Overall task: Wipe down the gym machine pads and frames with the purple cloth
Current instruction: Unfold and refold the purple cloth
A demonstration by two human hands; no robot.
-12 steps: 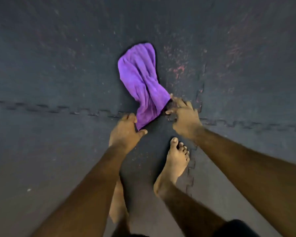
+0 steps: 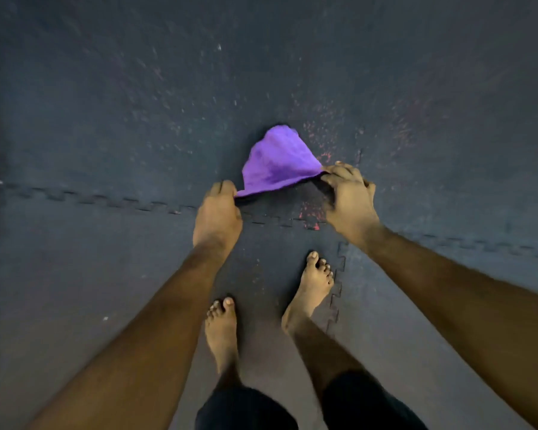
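The purple cloth hangs stretched between my two hands, above the dark floor in the middle of the head view. My left hand pinches its lower left corner. My right hand pinches the right corner with curled fingers. The cloth's near edge runs taut between the two corners and the rest droops away from me. No gym machine pad or frame is in view.
Dark interlocking rubber floor mats fill the view, with a jigsaw seam running left to right and red flecks near the cloth. My two bare feet stand on the mat below my hands.
Both hands have taken the cloth's corners and moved apart, pulling the crumpled cloth taut between them. My left foot has come into view.
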